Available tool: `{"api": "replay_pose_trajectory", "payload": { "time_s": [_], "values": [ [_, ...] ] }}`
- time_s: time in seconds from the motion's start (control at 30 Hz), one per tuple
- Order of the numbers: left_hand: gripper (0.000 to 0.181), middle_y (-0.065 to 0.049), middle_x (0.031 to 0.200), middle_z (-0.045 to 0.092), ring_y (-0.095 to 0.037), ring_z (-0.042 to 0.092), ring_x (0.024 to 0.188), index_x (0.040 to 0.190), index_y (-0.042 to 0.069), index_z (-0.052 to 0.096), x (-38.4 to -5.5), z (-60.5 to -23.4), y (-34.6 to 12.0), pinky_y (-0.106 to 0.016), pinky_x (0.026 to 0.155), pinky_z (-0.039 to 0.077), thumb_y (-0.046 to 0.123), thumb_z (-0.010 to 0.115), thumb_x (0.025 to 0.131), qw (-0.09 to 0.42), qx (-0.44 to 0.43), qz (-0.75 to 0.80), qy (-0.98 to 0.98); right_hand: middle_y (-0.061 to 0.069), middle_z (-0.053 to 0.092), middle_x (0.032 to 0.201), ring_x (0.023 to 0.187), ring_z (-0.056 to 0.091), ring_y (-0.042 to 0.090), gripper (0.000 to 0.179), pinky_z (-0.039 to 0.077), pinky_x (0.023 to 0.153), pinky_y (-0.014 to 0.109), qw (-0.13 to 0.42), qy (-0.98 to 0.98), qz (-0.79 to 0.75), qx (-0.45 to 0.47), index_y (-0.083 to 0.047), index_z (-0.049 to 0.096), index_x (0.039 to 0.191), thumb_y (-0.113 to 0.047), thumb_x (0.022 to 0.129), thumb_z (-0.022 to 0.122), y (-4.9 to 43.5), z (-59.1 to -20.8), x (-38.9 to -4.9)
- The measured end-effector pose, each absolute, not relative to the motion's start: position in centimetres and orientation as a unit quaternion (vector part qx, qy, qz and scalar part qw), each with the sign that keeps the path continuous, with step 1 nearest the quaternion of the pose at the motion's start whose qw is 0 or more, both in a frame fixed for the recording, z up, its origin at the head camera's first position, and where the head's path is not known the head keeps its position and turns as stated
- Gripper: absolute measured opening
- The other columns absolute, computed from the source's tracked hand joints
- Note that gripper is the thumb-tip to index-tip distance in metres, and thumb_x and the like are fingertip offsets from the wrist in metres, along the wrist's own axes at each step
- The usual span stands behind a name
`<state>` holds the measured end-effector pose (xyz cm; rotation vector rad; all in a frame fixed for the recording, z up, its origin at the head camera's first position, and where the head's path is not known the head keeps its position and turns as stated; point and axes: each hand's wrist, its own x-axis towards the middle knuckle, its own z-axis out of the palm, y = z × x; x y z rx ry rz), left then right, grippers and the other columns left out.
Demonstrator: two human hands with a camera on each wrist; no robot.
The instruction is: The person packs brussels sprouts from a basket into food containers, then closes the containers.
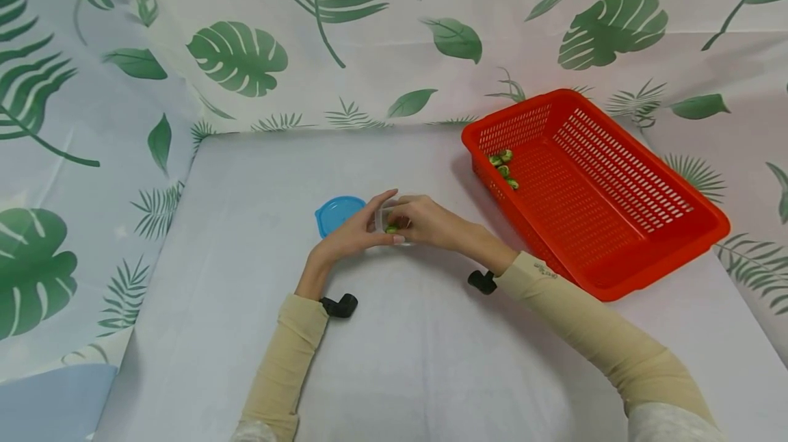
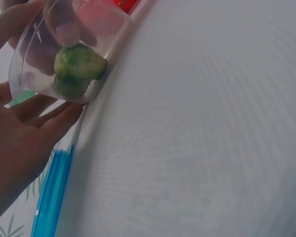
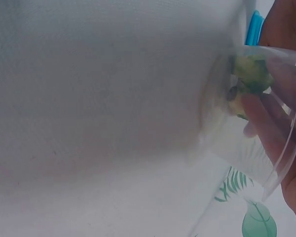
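By the bare L hand (image 1: 353, 231), the clear, round plastic tub (image 2: 108, 32) is gripped, w/ thumb and fingers bent round its side. It's found near the middle of the white, cloth-topped table (image 1: 363, 373). The tub is thought to be v. light, thin and a bit bendy, so it could be squashed by a hard squeeze; it's best held low on the side, w/ the rim clear.

In it, small, round, green sprouts (image 2: 79, 64) are seen, prob. two. They're judged light, firm and a bit slippery, w/ leaves that could be torn, so each is best taken round its fat middle w/ thumb and fingertips.

The bare R hand (image 1: 427, 222) is dipped in the tub, fingers bent, and the sprouts are touched; it can't be told if one's pinched, b/c the view thru the plastic is blurry.

Other stuff, L to R: a flat, blue plastic lid (image 1: 337, 214) is laid by the L hand and partly hidden by it. A small black gadget (image 1: 340, 306) is worn on the L wrist. Far R, a big, red plastic basket w/ holes (image 1: 579, 196) is placed, w/ more green sprouts (image 1: 505, 170) by its L wall. That tall wall is in the way of those; in the tub, finger room is tight.
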<state>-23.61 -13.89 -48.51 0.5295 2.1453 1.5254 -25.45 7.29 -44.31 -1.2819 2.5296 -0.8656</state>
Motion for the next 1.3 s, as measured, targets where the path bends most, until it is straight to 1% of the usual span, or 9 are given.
{"api": "replay_pose_trajectory", "payload": {
  "time_s": [0.13,0.27,0.4,0.63,0.83,1.07,1.3],
  "values": [
    [0.089,-0.001,0.17,0.022,-0.027,0.026,0.155,0.163,0.039,0.021,-23.6,-48.5,-13.9,-0.056,0.121,0.029,0.036,0.076,0.094,0.226,0.193,0.555,0.777,0.013,0.073,0.101,0.089,0.07,0.022,0.016,0.06,0.08,0.031,0.087,0.847,-0.295,-0.433,0.0,0.078,0.101,-0.003,0.086,0.082,7.4,-44.2,-25.5],
    [0.089,0.0,0.17,0.021,-0.026,0.025,0.156,0.163,0.04,0.022,-23.6,-48.5,-13.9,-0.054,0.121,0.029,0.038,0.077,0.093,0.229,0.191,0.558,0.774,0.012,0.075,0.101,0.091,0.068,0.023,0.014,0.06,0.081,0.033,0.084,0.848,-0.291,-0.436,0.0,0.079,0.1,-0.003,0.087,0.081,7.3,-44.2,-25.5],
    [0.089,0.0,0.171,0.021,-0.025,0.025,0.156,0.163,0.04,0.021,-23.6,-48.5,-13.9,-0.053,0.122,0.029,0.037,0.077,0.093,0.23,0.189,0.562,0.772,0.012,0.075,0.1,0.09,0.068,0.023,0.012,0.06,0.08,0.032,0.083,0.844,-0.293,-0.442,0.001,0.078,0.098,-0.002,0.087,0.081,7.3,-44.1,-25.5],
    [0.089,-0.003,0.17,0.024,-0.027,0.029,0.154,0.164,0.037,0.02,-23.5,-48.4,-13.8,-0.054,0.121,0.03,0.03,0.076,0.095,0.231,0.192,0.571,0.764,0.011,0.074,0.1,0.09,0.07,0.022,0.015,0.06,0.081,0.031,0.093,0.846,-0.288,-0.44,0.001,0.078,0.102,-0.003,0.087,0.081,7.8,-43.8,-25.6],
    [0.09,0.001,0.167,0.029,-0.026,0.032,0.152,0.164,0.037,0.021,-23.5,-48.5,-13.7,-0.054,0.12,0.031,0.033,0.077,0.093,0.231,0.188,0.57,0.766,0.013,0.073,0.1,0.091,0.072,0.026,0.015,0.061,0.081,0.034,0.105,0.849,-0.284,-0.433,0.0,0.078,0.103,-0.001,0.089,0.078,8.5,-42.8,-25.5],
    [0.092,0.002,0.165,0.033,-0.027,0.04,0.147,0.166,0.028,0.02,-23.4,-48.7,-13.7,-0.054,0.116,0.037,0.034,0.076,0.093,0.228,0.193,0.566,0.769,0.015,0.074,0.107,0.095,0.07,0.028,0.019,0.06,0.084,0.038,0.114,0.864,-0.259,-0.417,-0.001,0.078,0.109,-0.003,0.09,0.076,9.1,-41.6,-25.6],
    [0.089,0.003,0.166,0.032,-0.024,0.035,0.151,0.164,0.036,0.021,-23.5,-48.5,-13.7,-0.053,0.119,0.033,0.031,0.076,0.095,0.23,0.192,0.571,0.765,0.014,0.076,0.107,0.094,0.07,0.026,0.022,0.059,0.085,0.039,0.091,0.864,-0.244,-0.43,0.0,0.078,0.11,-0.004,0.088,0.079,9.8,-39.9,-25.4]
  ]
}}
